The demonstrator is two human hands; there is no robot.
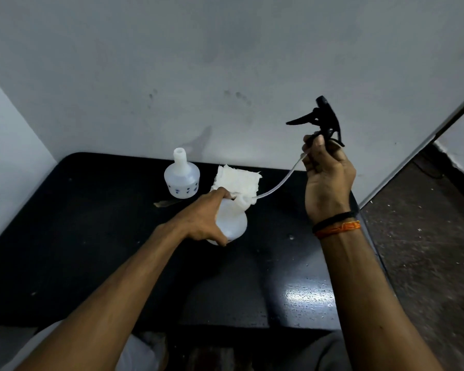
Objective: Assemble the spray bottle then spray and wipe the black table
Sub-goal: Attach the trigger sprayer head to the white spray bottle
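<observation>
Assembly not done: left hand [202,222] gripping white bottle [232,223] over black tabletop [91,236], right hand [328,170] fingers pinching trigger head [324,120] aloft, dip tube [279,180] outside neck; spraying, wiping pending.

Dim, soft focus; glare patch on black table [306,298], wide-angle bend at edges.

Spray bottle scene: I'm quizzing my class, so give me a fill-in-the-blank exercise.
1. The right hand holds the black ___ head.
2. The left hand grips a white ___.
3. A second bottle stands uncapped on the ___ table.
4. From the trigger head hangs a clear ___.

Missing: trigger; bottle; black; tube
</observation>
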